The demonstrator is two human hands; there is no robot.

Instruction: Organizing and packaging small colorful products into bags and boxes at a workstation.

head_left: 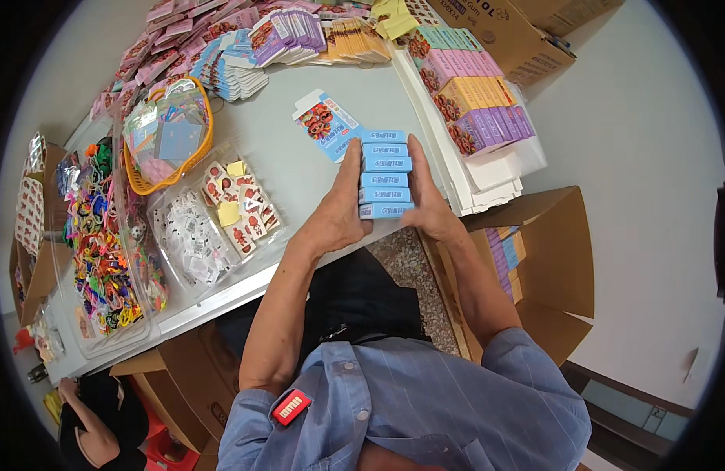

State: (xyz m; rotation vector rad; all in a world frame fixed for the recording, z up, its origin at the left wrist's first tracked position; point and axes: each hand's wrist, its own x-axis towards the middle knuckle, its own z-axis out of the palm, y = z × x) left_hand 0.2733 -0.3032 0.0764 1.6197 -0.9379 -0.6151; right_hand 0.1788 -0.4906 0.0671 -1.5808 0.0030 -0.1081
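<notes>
Several small light-blue boxes [385, 180] stand in a row near the table's front edge, their printed ends facing up. Along the row's left side presses my left hand [343, 200], its thumb and fingers against the boxes. My right hand [435, 192] flanks the right side, so the row is clasped between both palms. Just beyond the boxes, a flat unfolded blue carton [327, 127] with a cartoon picture lies on the table, close to my left fingertips.
White trays [488, 188] holding rows of green, pink, orange and purple boxes [480, 102] line the right edge. Leftward are a yellow basket [208, 141], a tray of stickers [245, 208] and a bin of colourful trinkets [107, 251]. An open cardboard box [559, 267] stands below right.
</notes>
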